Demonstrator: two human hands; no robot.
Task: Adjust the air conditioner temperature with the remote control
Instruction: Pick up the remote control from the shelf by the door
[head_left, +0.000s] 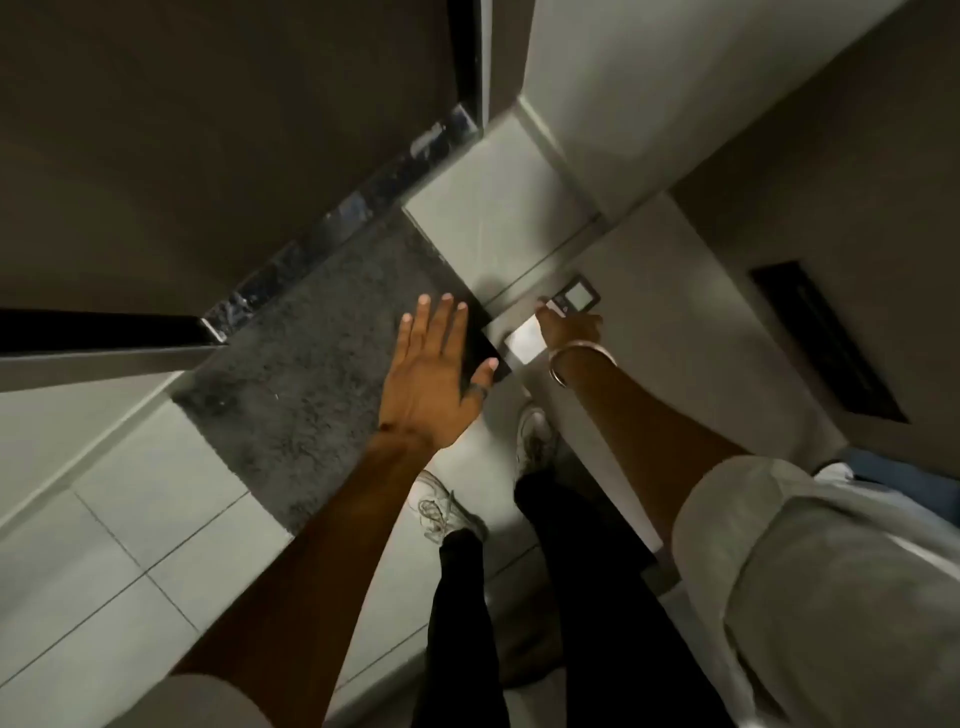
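The remote control (576, 296) is a small dark unit with a pale screen, seen against the right-hand wall. My right hand (569, 328), with a metal bangle on the wrist, is curled around its near end, and the thumb lies on its lower left corner. The remote's lower part and my fingers behind it are hidden. My left hand (434, 371) hovers open and flat, fingers spread, over the edge of a dark mat, apart from the remote. No air conditioner unit is in view.
A white wall plate (522, 340) sits just below the remote. A dark slot-shaped vent (826, 348) is further right on the same wall. On the tiled floor lie a dark shaggy mat (311, 353) and a glossy black threshold strip (363, 202). My shoes (535, 436) stand close to the wall.
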